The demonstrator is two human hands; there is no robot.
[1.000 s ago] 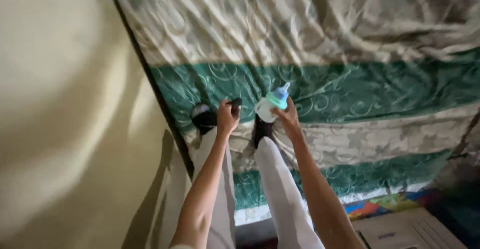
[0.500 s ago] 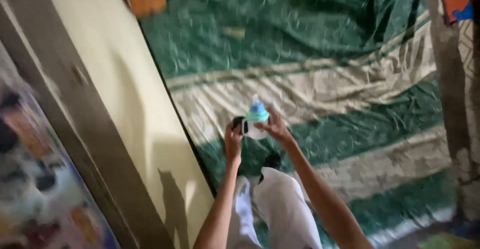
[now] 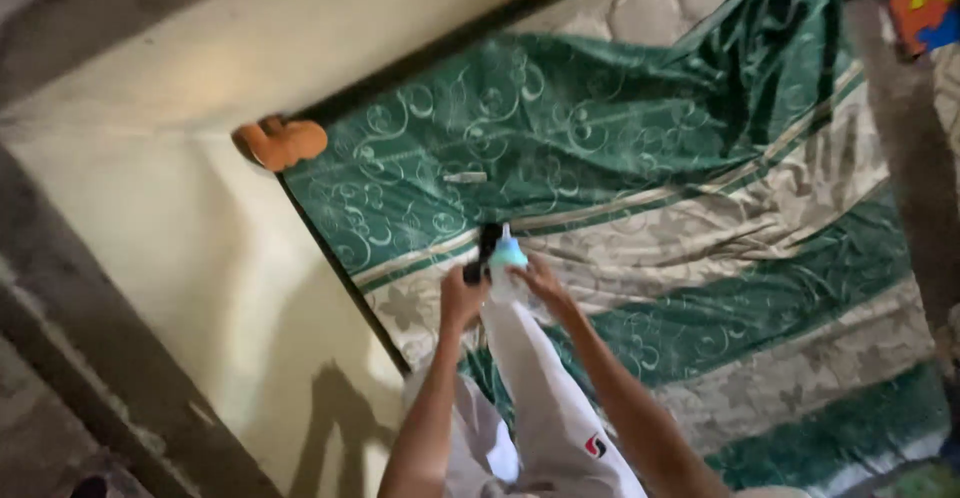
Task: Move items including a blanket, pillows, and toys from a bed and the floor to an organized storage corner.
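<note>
Over the green and cream patterned bed cover (image 3: 640, 188), near its edge by the pale wall (image 3: 200, 258), both hands meet at a small bottle with a light blue cap (image 3: 507, 263); the right hand (image 3: 545, 286) has its fingers curled around the bottle's side, gripping it just below the cap, so the bottle stands roughly upright above the person's white trouser leg (image 3: 555, 408); the left hand (image 3: 462, 298) is closed into a loose fist around a small dark object (image 3: 482, 250), which rises from the fist and sits just beside the bottle, touching or nearly touching it; what the dark object is cannot be told, as it is small and blurred; both forearms reach forward from the bottom of the view, close together; an orange object (image 3: 283, 143) lies at the far corner of the cover by the wall, well apart from the hands; a small pale item (image 3: 465, 177) rests on the green cloth beyond the bottle.
</note>
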